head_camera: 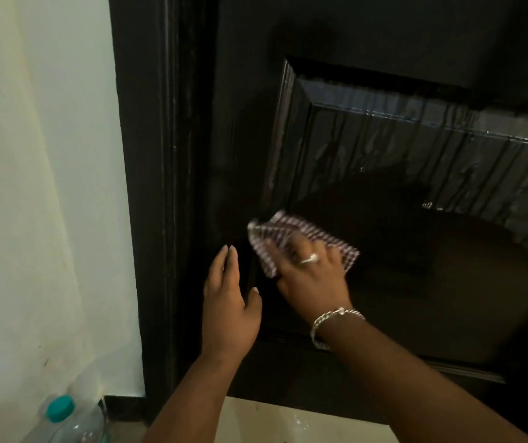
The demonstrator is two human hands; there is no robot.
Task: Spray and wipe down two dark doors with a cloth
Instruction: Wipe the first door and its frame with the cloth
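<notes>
The checked cloth point(301, 241) is pressed flat against the dark door point(384, 282) under the right hand point(312, 276) (fingers spread); the left hand point(229, 302) is held open beside it.

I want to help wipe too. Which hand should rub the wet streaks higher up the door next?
Probably the right hand. It already presses the checked cloth on the door, just below the streaks. The left hand is open, without a cloth.
</notes>
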